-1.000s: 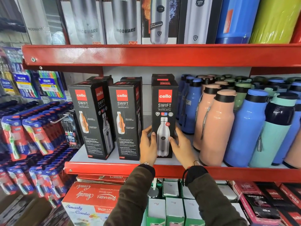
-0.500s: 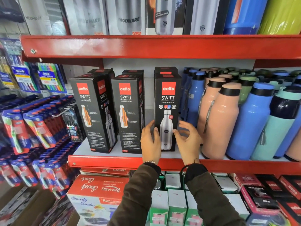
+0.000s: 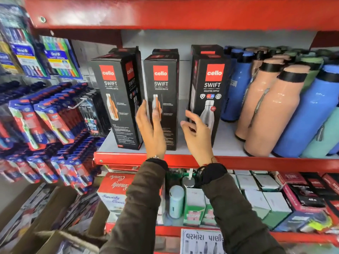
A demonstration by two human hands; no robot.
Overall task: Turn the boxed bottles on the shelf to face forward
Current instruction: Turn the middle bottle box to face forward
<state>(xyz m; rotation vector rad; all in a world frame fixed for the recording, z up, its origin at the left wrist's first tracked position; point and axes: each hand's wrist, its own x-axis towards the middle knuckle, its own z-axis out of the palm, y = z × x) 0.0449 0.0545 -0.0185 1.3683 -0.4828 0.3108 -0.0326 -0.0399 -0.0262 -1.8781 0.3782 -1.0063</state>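
Note:
Three black Cello Swift boxes stand in a row on the red shelf (image 3: 256, 161). The right box (image 3: 211, 83) shows its front with a steel bottle picture. The middle box (image 3: 161, 85) shows an orange cutaway bottle side, and the left box (image 3: 117, 99) stands turned at an angle. My left hand (image 3: 152, 129) is open, fingers spread, against the left front of the middle box. My right hand (image 3: 197, 134) is open in the gap between the middle and right boxes, holding nothing. More black boxes stand behind the front row.
Loose peach bottles (image 3: 271, 114) and blue bottles (image 3: 310, 114) crowd the shelf right of the boxes. Toothbrush packs (image 3: 45, 118) hang on hooks to the left. Small white and green boxes (image 3: 256, 195) and a red combo box (image 3: 115, 187) fill the shelf below. A red shelf runs overhead.
Both hands have let go of the right box and shifted left. The left hand now reaches the middle box; the right hand hovers in the gap beside it.

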